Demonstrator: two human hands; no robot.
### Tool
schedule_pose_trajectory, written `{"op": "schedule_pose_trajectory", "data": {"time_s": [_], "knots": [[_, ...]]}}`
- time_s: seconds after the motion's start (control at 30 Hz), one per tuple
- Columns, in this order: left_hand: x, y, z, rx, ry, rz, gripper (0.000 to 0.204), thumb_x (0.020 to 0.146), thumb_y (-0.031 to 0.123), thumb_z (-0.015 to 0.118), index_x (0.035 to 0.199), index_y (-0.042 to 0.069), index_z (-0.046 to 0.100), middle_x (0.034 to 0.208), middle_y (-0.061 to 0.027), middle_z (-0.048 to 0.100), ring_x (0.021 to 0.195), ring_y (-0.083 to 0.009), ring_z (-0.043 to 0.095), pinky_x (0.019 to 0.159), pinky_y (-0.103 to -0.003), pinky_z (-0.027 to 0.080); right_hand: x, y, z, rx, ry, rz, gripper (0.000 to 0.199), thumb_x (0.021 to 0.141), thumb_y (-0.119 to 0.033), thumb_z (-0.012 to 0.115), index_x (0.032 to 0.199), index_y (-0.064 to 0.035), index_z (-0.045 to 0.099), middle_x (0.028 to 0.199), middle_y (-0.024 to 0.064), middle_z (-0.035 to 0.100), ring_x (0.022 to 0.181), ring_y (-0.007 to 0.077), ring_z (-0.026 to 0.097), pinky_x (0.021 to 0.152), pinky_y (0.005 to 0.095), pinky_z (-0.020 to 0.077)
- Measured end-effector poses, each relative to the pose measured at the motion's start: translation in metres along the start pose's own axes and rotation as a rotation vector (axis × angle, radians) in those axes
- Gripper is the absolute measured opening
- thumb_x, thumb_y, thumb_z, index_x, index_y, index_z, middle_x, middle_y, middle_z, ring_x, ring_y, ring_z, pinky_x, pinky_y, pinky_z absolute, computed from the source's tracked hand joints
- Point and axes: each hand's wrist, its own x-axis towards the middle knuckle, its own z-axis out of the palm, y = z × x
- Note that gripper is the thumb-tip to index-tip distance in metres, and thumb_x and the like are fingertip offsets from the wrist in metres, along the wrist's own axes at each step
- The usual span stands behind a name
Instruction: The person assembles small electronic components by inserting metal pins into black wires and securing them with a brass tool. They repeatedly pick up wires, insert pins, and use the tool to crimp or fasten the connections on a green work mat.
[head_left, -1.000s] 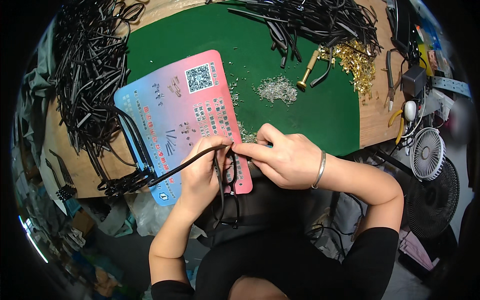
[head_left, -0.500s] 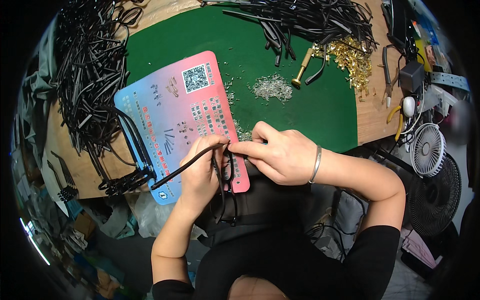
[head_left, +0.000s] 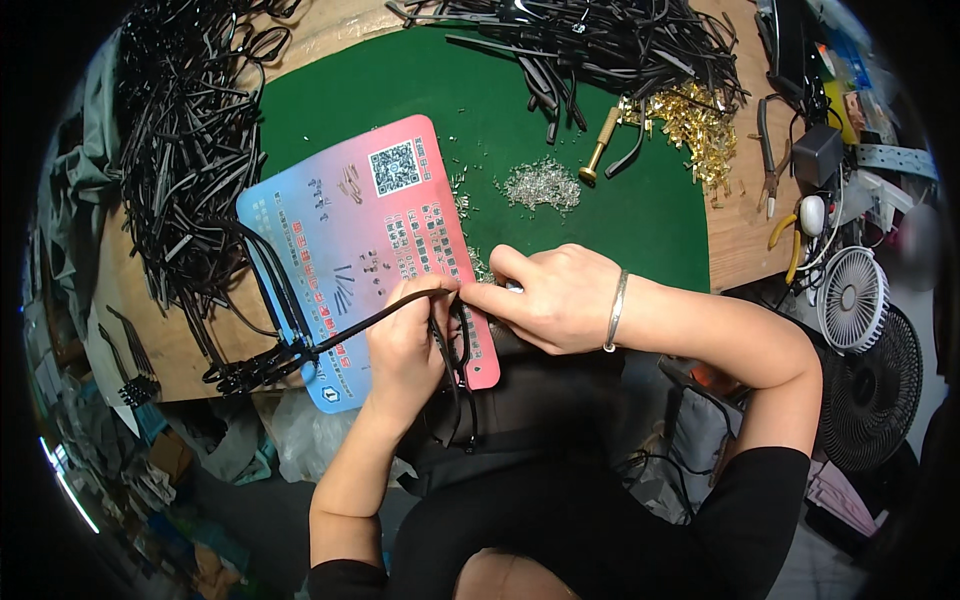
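My left hand (head_left: 405, 340) is closed on a black eyeglass frame (head_left: 378, 317) above the near right part of a pink-and-blue printed mat (head_left: 352, 225). One long temple reaches out to the left past the hand. The rest of the frame hangs below the fingers, over my dark lap. My right hand (head_left: 562, 298) meets the left at the frame's corner, thumb and forefinger pinched together. A small shiny bit shows in its curled fingers, but what it is I cannot make out. Several finished-looking black frames (head_left: 262, 365) lie at the mat's left edge.
Black temple pieces heap at the far left (head_left: 190, 150) and far back (head_left: 640, 40). Tiny silver screws (head_left: 541, 187) lie on the green cloth (head_left: 335, 95), near a brass-coloured tool (head_left: 600, 146) and gold hinge parts (head_left: 690, 125). Pliers (head_left: 768, 155) and a white fan (head_left: 853, 298) are at right.
The mat and table have shifted slightly in view. My right wrist and elbow have turned a little, while both hands stay together at the frame's corner.
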Motion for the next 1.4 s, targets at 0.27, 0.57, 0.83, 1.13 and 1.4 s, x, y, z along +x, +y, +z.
{"op": "schedule_pose_trajectory", "data": {"time_s": [0.27, 0.57, 0.83, 1.13, 1.4], "knots": [[0.0, -0.001, 0.006, 0.035, 0.065, -0.052, 0.008, 0.084, -0.004, 0.056, 0.091, -0.001, 0.059, 0.073, -0.0108, 0.06, 0.056, -0.0174, 0.059, 0.05, -0.028, 0.046, 0.003, 0.003, 0.001, 0.024, -0.003, -0.006, 0.039, 0.08, -0.017, 0.06, 0.116, -0.0056, 0.052, 0.083, 0.0108, 0.049, 0.054, 0.0255, 0.057, 0.046, 0.0363, 0.0486], [0.007, 0.003, -0.001, -0.046, 0.145, -0.099, 0.009, 0.087, 0.0, 0.058, 0.096, -0.002, 0.059, 0.078, -0.0079, 0.063, 0.059, -0.0105, 0.06, 0.054, -0.024, 0.048, -0.017, -0.004, -0.009, -0.008, 0.081, 0.15, 0.04, 0.08, -0.019, 0.062, 0.117, -0.0083, 0.053, 0.086, 0.0085, 0.049, 0.061, 0.021, 0.059, 0.05, 0.0316, 0.0497], [0.036, -0.01, -0.007, -0.05, 0.274, -0.13, 0.029, 0.094, 0.001, 0.045, 0.122, -0.003, 0.049, 0.101, -0.0124, 0.063, 0.083, -0.0151, 0.064, 0.069, -0.026, 0.051, -0.026, -0.011, -0.013, -0.009, 0.058, 0.295, 0.041, 0.081, -0.018, 0.061, 0.118, -0.0083, 0.049, 0.092, 0.0131, 0.047, 0.062, 0.0257, 0.06, 0.052, 0.0362, 0.0512], [-0.001, 0.006, -0.027, 0.001, 0.107, -0.014, 0.027, 0.095, 0.007, 0.044, 0.118, 0.001, 0.057, 0.094, -0.0078, 0.049, 0.062, -0.0073, 0.048, 0.054, -0.018, 0.041, -0.026, -0.013, -0.002, -0.112, 0.256, 0.288, 0.034, 0.076, -0.012, 0.061, 0.11, -0.0107, 0.057, 0.086, 0.0107, 0.048, 0.057, 0.0215, 0.058, 0.047, 0.0334, 0.0491], [-0.037, 0.027, -0.033, 0.039, -0.047, 0.205, 0.016, 0.076, -0.001, 0.063, 0.091, 0.003, 0.066, 0.093, -0.0083, 0.065, 0.081, -0.0225, 0.062, 0.072, -0.033, 0.052, -0.026, -0.013, 0.001, -0.232, 0.193, 0.284, 0.042, 0.07, -0.009, 0.064, 0.112, -0.0115, 0.059, 0.082, 0.0074, 0.048, 0.057, 0.0188, 0.056, 0.049, 0.0304, 0.0476]]}}
